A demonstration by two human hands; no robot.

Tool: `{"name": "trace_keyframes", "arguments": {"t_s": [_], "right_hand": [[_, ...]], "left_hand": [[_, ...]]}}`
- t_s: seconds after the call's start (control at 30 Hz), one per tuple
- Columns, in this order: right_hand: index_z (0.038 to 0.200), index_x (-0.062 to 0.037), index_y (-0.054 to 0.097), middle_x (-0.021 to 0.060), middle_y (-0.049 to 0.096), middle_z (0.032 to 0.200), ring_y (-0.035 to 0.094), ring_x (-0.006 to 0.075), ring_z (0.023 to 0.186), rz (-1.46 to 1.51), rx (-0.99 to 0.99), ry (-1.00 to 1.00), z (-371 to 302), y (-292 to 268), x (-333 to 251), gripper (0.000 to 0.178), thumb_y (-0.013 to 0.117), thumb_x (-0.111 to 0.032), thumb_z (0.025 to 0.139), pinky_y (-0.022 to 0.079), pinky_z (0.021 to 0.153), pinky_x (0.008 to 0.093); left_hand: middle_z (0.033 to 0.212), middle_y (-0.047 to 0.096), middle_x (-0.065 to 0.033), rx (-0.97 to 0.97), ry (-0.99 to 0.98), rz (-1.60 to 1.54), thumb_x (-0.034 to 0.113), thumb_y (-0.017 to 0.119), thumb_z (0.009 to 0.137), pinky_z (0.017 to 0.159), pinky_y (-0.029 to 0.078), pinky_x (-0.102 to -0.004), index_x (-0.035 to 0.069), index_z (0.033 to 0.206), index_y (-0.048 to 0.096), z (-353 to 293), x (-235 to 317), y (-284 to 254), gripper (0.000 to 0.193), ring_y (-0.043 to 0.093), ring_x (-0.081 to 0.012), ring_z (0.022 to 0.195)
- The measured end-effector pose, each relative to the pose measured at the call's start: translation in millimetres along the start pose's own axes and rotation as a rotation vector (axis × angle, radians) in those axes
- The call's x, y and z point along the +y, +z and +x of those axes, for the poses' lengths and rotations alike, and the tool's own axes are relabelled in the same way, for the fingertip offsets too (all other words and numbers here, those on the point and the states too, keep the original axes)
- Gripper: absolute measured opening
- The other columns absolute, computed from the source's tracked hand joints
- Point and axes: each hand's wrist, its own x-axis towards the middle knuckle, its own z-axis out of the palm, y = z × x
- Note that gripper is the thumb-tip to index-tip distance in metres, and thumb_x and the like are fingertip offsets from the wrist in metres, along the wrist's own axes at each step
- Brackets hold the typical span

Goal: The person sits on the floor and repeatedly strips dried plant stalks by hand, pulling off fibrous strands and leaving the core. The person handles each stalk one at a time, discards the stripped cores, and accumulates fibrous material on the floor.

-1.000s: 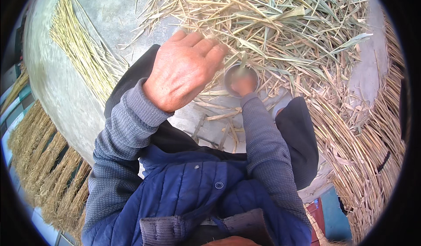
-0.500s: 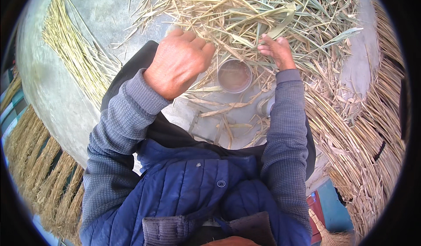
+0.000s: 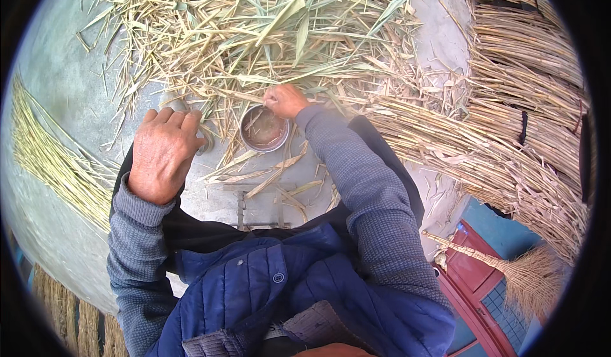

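My left hand point(image 3: 167, 150) is at the left, back upward, its fingers curled down and closed. A greyish rounded thing shows partly beyond its knuckles; what the fingers hold, if anything, is hidden. To its right stands a round metal bowl point(image 3: 247, 142) of murky brownish liquid, with bits of straw in it. My right hand point(image 3: 284, 101) reaches over the bowl's upper right rim, fingertips pressed together at the edge. Whether they pinch the rim or something small is not visible. Loose cut straw and dry leaves point(image 3: 254, 45) lie heaped just beyond both hands.
A bundle of thin yellow-green stalks point(image 3: 54, 156) lies at the left on the grey floor point(image 3: 57, 57). Thick tied bundles of straw stalks point(image 3: 522, 70) fill the right side. At lower right are a hand broom point(image 3: 531, 280) and a red frame point(image 3: 474, 271); brown bundles point(image 3: 63, 306) stand lower left.
The view has swung to the right. My right hand has come from the straw to the bowl's rim, and its fingers have closed. The left hand has moved back from the straw's edge, still curled.
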Motion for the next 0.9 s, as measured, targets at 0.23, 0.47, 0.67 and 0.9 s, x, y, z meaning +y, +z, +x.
{"name": "trace_keyframes", "arguments": {"t_s": [0.23,0.47,0.67,0.9], "right_hand": [[0.130,0.0159,0.043,0.0283,0.052,0.135,0.060,0.0426,0.115,1.366,0.186,0.571,40.2,18.5,21.5,0.083,0.087,-0.032,0.079,0.060,0.088,0.0488],[0.152,-0.0100,0.035,0.0159,0.028,0.158,0.041,0.0463,0.136,1.871,0.335,0.635,155.3,-39.7,34.9,0.060,0.061,-0.023,0.099,0.046,0.108,0.0576],[0.146,-0.0052,0.037,0.0204,0.039,0.147,0.037,0.0436,0.137,1.808,0.603,0.231,233.8,-174.3,28.6,0.043,0.034,-0.019,0.105,0.037,0.115,0.0608],[0.144,0.0150,0.022,0.0397,0.020,0.150,0.043,0.0485,0.135,1.691,0.316,0.408,185.8,-190.4,29.2,0.050,0.041,-0.003,0.102,0.051,0.107,0.0521]], "left_hand": [[0.110,0.069,-0.0114,-0.110,0.030,-0.051,0.020,0.077,0.078,0.078,0.045,-0.0383,0.001,0.116,0.060,-0.8,7.5,-5.9,0.046,0.062,-0.0261,0.089],[0.112,0.067,-0.0119,-0.095,0.016,-0.153,0.020,0.077,0.075,0.080,0.046,-0.0386,-0.001,0.119,0.061,3.7,0.2,-14.9,0.051,0.064,-0.0257,0.098],[0.106,0.067,-0.0141,-0.112,0.026,-0.204,0.012,0.064,0.072,0.074,0.047,-0.0357,-0.006,0.113,0.064,2.6,-6.1,-8.7,0.044,0.064,-0.0242,0.091],[0.100,0.066,-0.0135,-0.033,0.045,-0.154,0.013,0.064,0.072,0.073,0.046,-0.0346,-0.006,0.110,0.064,2.5,0.9,-7.5,0.043,0.061,-0.0217,0.086]]}}
